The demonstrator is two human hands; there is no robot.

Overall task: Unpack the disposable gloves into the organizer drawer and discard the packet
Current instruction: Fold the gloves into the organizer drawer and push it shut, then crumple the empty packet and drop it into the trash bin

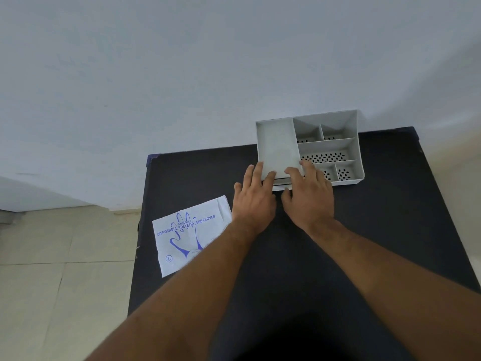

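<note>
The grey organizer (351,142) stands at the far edge of the black table (377,230), with several compartments, some with perforated floors. Its large left compartment (277,147) shows a pale flat surface; I cannot tell whether gloves lie in it. A thin pale drawer front (279,188) pokes out slightly below the front rim. My left hand (253,201) and my right hand (309,199) lie side by side, their straight fingers resting on the organizer's front rim. The white gloves packet (182,238) with blue print lies flat to the left, partly under my left forearm.
The table backs onto a pale wall (234,74), and the organizer touches or nearly touches it. A tiled floor (52,256) lies beyond the table's left edge, close to the packet. Bare black tabletop stretches right of my right arm.
</note>
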